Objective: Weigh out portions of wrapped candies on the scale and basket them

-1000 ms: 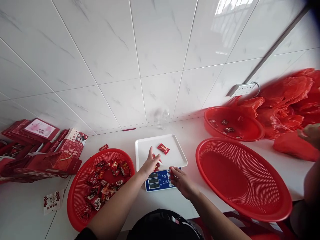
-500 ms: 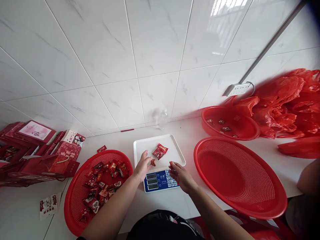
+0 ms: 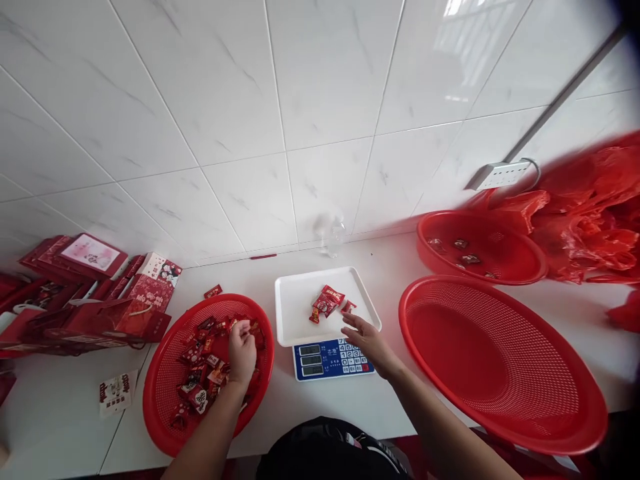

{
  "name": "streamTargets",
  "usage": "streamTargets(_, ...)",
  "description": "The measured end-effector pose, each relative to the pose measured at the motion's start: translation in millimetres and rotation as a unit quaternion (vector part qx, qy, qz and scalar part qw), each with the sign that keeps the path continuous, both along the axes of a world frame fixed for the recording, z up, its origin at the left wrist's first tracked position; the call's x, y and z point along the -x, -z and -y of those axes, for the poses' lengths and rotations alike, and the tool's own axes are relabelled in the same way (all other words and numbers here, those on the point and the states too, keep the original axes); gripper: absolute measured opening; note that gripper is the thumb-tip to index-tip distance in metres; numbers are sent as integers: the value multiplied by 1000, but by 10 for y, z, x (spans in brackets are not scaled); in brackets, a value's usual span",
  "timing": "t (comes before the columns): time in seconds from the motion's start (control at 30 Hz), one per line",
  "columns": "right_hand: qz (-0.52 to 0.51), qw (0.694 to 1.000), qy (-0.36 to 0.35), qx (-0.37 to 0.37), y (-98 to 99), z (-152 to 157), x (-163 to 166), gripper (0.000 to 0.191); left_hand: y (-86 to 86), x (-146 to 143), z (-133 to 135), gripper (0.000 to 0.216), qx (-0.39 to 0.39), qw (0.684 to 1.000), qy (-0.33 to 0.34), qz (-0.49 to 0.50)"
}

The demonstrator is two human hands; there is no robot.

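My left hand point(image 3: 243, 353) is over the left red basket point(image 3: 150, 400), fingers curled among the red-wrapped candies point(image 3: 200, 373); what they pinch, if anything, is hidden. My right hand point(image 3: 365, 340) hovers at the near right edge of the white scale tray point(image 3: 295, 293), fingers apart. Just beyond its fingertips a small red candy point(image 3: 349, 307) lies on the tray. Larger red packets point(image 3: 329, 300) and a small red-and-gold candy point(image 3: 314, 315) lie beside it. Below the tray sits the scale's blue keypad panel point(image 3: 330, 360), partly covered by my right hand.
To the right stands a large red basket point(image 3: 450, 353), with a smaller red basket point(image 3: 520, 267) holding several candies behind it. Red plastic bags point(image 3: 590, 220) and a power strip point(image 3: 500, 175) are farther right. Red gift boxes point(image 3: 145, 287) stand left; a clear object point(image 3: 334, 237) is by the wall.
My left hand has moved from the tray to the left basket, and the small red-and-gold candy lies on the tray. My right hand's fingers have opened; another small candy is on the tray.
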State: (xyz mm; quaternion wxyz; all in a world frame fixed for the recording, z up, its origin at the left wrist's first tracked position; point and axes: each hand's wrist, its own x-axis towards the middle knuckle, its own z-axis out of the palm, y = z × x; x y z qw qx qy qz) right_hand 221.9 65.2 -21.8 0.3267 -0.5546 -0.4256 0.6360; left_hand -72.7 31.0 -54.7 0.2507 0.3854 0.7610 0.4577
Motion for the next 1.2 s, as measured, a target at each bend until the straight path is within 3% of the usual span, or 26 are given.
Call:
streamTargets(0.1, -1, 999, -46, 23, 46, 118, -37, 50, 273, 389, 93, 32, 92, 991, -59, -70)
streamTargets(0.2, 8, 996, -78, 43, 101, 233, -61, 52, 497, 584, 163, 34, 142, 987, -31, -63)
streamTargets(0.33, 19, 994, -89, 59, 92, 320, -53, 50, 643, 548, 140, 59, 172, 982, 41, -69)
streamTargets(0.53, 30, 994, -95, 55, 18, 342, -3, 50, 623, 439, -44, 78, 246, 965, 74, -51)
streamTargets(0.6, 33, 993, -97, 58, 28, 349, 10, 50, 602, 464, -85, 64, 237, 968, 67, -43)
streamTargets(0.73, 35, 993, -99, 60, 78, 381, 23, 49, 552, 601, -58, 17, 220, 973, 62, -29)
streamTargets(0.9, 34, 992, -109, 54, 131, 409, 24, 47, 453, 829, 120, 5, 212, 975, 62, 8)
streamTargets(1.03, 40, 991, -115, 56, 137, 403, 37, 49, 416, 883, 165, 12, 215, 974, 69, 31)
streamTargets(1.2, 35, 991, -113, 56, 109, 390, 55, 47, 476, 716, 37, 30, 226, 969, 95, 32)
